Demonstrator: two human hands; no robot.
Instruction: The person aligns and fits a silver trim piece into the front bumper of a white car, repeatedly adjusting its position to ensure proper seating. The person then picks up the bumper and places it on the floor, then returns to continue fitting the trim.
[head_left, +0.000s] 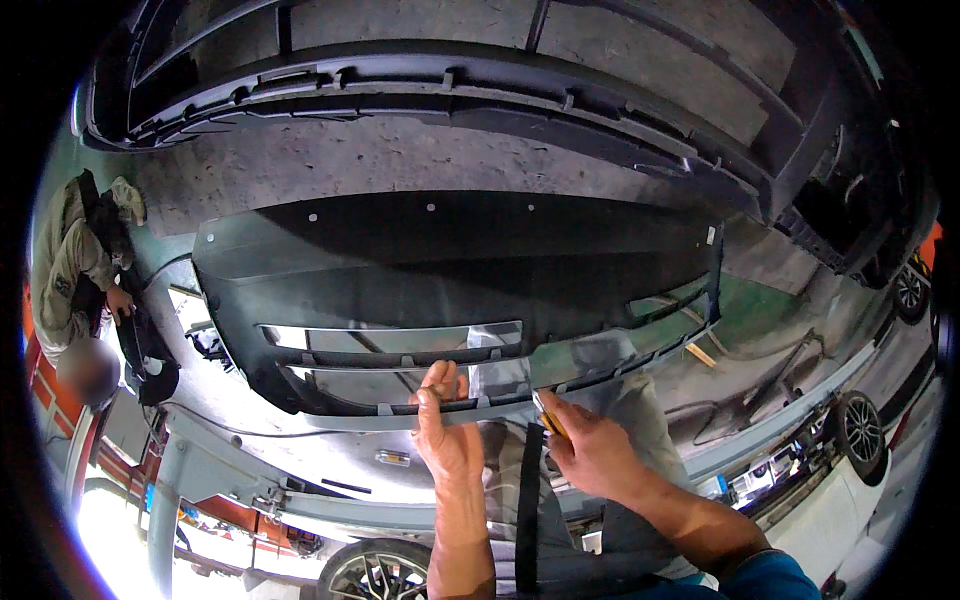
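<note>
Blk slotted panel point(420, 265), yel. tool point(551, 416) nr lower edge
R hand point(595, 452) clenched round tool; L hand point(447, 432) at same edge, can't tell if gripping.

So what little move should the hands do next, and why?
Maybe slide the yellow tool gently along the black panel's lower edge, because the right hand grips it with its tip close to that edge, and the left hand is at the same edge.

Black panel point(450, 275), yellow tool point(548, 416), blue sleeve point(772, 578), co-worker's khaki clothing point(64, 262), grey floor point(340, 160)
</note>
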